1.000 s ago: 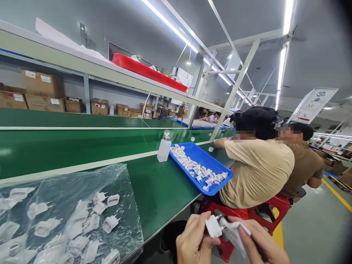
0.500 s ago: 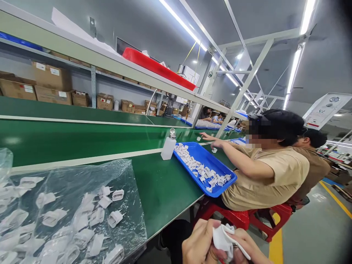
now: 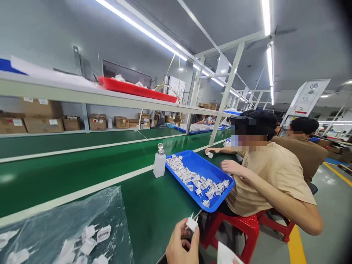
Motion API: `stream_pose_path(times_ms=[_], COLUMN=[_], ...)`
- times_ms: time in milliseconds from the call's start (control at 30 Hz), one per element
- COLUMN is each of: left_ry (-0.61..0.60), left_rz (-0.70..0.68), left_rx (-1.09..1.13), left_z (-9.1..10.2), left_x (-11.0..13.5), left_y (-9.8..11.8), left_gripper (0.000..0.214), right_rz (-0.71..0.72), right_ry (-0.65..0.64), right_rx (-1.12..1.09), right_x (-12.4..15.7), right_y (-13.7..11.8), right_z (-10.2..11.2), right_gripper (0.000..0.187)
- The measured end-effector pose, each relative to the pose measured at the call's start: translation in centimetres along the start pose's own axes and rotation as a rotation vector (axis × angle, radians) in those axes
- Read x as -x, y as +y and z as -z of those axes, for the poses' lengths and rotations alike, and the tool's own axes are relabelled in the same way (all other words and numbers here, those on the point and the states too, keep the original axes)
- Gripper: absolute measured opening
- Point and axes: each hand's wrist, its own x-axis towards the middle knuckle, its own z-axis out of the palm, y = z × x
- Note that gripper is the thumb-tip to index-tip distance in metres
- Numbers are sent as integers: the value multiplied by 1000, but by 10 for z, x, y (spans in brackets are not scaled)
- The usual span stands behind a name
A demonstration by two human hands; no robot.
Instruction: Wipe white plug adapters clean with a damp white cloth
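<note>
My left hand (image 3: 182,245) is at the bottom middle, pinching a small white plug part (image 3: 191,223) with its prongs pointing up, just off the near edge of the green bench (image 3: 154,209). My right hand (image 3: 235,261) is almost out of view at the bottom edge and holds a white cloth (image 3: 227,253). To my left a clear plastic bag (image 3: 68,227) lies on the bench with several more white plug parts (image 3: 95,234) on it.
A blue tray (image 3: 203,163) of white plug parts and a white dispenser bottle (image 3: 159,160) stand further along. A seated person in a beige shirt (image 3: 271,176) on a red stool (image 3: 242,225) reaches toward that tray. A second person sits beyond. Boxes line the back shelf.
My hands have come apart: the left now holds the plug part alone and raised, the right has dropped away with the cloth. The neighbouring person has drawn an arm back toward the tray.
</note>
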Motion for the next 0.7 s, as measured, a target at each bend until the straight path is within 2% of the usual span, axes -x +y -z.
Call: stream_pose_path(times_ms=[100, 133, 200, 300, 367, 533, 633, 700], left_ry=[-229, -320, -417, -522, -607, -826, -915, -962], left_rz=[-76, -86, -98, -91, -76, -53, -34, -27], left_rx=[-211, -310, -420, -524, -585, -644, -639, -639], left_z=[-30, -43, -72, -109, -125, -145, -147, -142], left_x=[-42, -55, -77, -95, -99, -103, -114, -125], left_y=[18, 26, 39, 45, 41, 27, 27, 30], left_gripper=[29, 33, 44, 51, 55, 56, 65, 74], right_rz=[45, 59, 77, 95, 110, 103, 71, 49], right_ry=[-4, -13, -35, -60, -64, -96, -125, -136], right_rx=[-34, -41, -50, -74, -105, -174, -206, -228], right_x=[-64, -85, -123, -159, -173, -197, -210, -216], right_y=[-23, -29, -39, -44, -41, -31, -27, -24], right_z=[12, 15, 21, 28, 31, 40, 47, 51], right_gripper=[34, 31, 26, 37, 43, 44, 49, 45])
